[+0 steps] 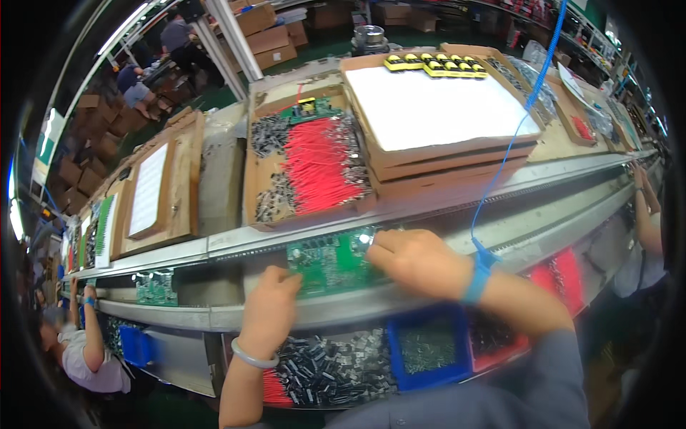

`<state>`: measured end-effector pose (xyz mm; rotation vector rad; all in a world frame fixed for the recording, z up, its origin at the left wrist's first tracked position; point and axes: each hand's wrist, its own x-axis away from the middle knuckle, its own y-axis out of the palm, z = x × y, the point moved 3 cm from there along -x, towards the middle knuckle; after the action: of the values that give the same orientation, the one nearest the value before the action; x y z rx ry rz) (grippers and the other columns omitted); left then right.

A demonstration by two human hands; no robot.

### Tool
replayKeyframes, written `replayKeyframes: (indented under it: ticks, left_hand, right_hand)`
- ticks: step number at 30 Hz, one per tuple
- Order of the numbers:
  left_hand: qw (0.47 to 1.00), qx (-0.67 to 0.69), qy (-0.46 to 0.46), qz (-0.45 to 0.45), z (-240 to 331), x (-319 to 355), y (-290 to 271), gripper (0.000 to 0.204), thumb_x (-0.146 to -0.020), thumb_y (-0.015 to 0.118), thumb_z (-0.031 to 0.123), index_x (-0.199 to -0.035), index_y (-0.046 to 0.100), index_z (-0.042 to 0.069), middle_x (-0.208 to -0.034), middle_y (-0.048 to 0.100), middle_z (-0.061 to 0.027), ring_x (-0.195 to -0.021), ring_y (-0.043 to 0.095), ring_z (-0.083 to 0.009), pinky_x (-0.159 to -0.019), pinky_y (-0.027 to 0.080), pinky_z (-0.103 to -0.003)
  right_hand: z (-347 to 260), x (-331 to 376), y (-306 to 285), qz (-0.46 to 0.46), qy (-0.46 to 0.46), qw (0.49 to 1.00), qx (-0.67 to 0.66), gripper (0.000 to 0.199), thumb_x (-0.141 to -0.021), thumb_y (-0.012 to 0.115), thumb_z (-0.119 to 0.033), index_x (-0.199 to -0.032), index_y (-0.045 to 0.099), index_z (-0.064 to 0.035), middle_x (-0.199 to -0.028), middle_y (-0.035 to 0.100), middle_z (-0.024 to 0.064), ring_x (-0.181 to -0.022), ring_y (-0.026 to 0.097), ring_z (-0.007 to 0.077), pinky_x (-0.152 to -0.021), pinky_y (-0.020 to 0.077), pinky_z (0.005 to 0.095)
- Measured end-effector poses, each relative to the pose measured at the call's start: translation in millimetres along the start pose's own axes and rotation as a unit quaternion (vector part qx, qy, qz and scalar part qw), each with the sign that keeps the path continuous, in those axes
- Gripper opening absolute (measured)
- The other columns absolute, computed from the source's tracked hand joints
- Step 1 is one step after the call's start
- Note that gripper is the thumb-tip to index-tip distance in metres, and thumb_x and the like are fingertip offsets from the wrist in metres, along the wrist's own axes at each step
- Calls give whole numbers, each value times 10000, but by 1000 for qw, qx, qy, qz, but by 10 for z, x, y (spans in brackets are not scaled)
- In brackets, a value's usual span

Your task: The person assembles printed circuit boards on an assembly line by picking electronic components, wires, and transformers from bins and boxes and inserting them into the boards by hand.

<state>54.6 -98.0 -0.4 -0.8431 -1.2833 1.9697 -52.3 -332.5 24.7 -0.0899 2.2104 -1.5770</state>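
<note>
A green circuit board [329, 261] with small components lies across the rail track in front of me. My left hand [275, 299] grips its left edge, fingers closed, with a pale bangle on that wrist. At the board's upper right corner my right hand [418, 259] has its fingers curled and pressed together against the edge, beside a shiny round part. Its fingertips are partly hidden. A blue wrist strap [480, 275] circles my right wrist, and a blue cord [511, 143] runs up from it.
Beyond the rail stand a carton of red-wired parts [321, 164] and stacked trays topped by a white sheet [436, 107]. Nearer are loose black components [336, 365] and a blue bin [429, 350]. Another board [156, 287] sits left on the track. Co-workers' arms reach in at both ends.
</note>
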Motion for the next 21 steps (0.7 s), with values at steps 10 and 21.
replayKeyframes:
  ticks: [10, 21]
  left_hand:
    - [997, 70, -15, 10, -40, -28, 84, 262, -949, 510, -31, -1201, 582, -17, -1051, 585, -232, -953, 593, -446, -829, 493, -479]
    - [978, 184, -92, 46, 10, 31, 147, 233, -1018, 487, 7, -1216, 599, -45, -1063, 690, -245, -978, 685, -389, -856, 530, -420]
  right_hand:
    - [-499, 1052, -330, -162, 53, 985, 3, 122, -791, 623, -130, -867, 597, -38, -805, 596, 95, -784, 654, 289, -693, 562, 390]
    - [-449, 1751, -400, -63, 333, 941, 21, 231, -822, 719, -139, -990, 615, -21, -915, 591, 129, -884, 641, 316, -746, 559, 418]
